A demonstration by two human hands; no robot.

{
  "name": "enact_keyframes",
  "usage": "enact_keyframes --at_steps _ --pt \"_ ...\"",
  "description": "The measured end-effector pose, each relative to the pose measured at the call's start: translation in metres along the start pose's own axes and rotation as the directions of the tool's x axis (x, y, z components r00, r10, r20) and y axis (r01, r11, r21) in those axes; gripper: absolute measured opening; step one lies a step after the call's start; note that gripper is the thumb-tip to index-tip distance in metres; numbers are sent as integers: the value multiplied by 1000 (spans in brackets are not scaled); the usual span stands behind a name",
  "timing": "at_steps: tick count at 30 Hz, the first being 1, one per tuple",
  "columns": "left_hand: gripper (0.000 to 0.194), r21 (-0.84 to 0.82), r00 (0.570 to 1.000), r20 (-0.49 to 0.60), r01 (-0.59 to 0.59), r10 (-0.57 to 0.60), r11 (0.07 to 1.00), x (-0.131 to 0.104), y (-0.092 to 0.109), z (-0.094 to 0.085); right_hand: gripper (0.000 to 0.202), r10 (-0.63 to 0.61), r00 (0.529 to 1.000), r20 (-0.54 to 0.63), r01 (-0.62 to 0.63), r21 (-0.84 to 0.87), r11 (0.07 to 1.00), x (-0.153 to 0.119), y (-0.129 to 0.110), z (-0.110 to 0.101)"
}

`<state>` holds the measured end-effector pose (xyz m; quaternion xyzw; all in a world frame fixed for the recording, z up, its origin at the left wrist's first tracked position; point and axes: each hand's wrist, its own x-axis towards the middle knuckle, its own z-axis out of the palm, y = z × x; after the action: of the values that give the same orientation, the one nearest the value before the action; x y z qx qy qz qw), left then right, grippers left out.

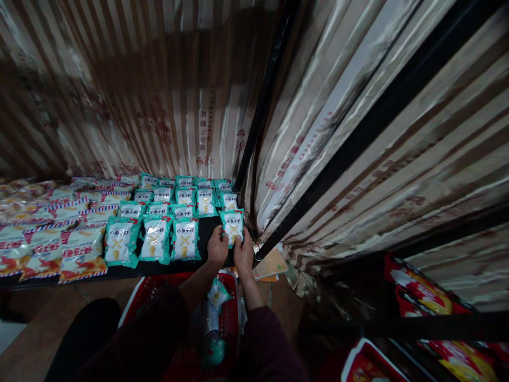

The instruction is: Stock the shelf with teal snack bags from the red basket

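Between my two hands a green and white snack bag (233, 225) stands upright at the right end of the dark shelf (165, 268). My left hand (217, 247) grips its lower left side, and my right hand (243, 252) closes on its lower right side with the thumb in front. Several matching snack bags (185, 239) stand in rows to the left and behind. Below my forearms sits a red basket (137, 297) with a white rim, holding another green and white bag (218, 293) and a clear plastic item that I cannot make out.
White and orange snack bags (83, 249) fill the shelf's left part. A black post (296, 212) rises close to my right hand. Pale printed curtains (178, 106) hang behind and to the right. Red and yellow packages (425, 292) lie at lower right, near another white-rimmed red basket (363, 350).
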<state>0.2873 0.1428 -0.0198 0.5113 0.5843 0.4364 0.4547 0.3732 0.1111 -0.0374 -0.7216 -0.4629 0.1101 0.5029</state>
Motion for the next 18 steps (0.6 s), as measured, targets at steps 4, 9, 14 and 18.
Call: enact_keyframes --at_steps 4,9,14,18 --pt "41 29 998 -4 -55 55 998 7 1 6 53 -1 1000 -2 1 -21 1000 11 4 5" --pt "41 93 997 -20 -70 72 993 14 4 12 53 10 1000 -16 -10 -26 1000 22 5 10" --pt "45 193 997 1 -78 80 978 20 2 16 53 -4 1000 -7 4 -62 998 27 7 12" --pt "45 209 996 -9 -86 90 974 23 -1 17 52 -19 1000 -18 17 -104 994 28 10 15"
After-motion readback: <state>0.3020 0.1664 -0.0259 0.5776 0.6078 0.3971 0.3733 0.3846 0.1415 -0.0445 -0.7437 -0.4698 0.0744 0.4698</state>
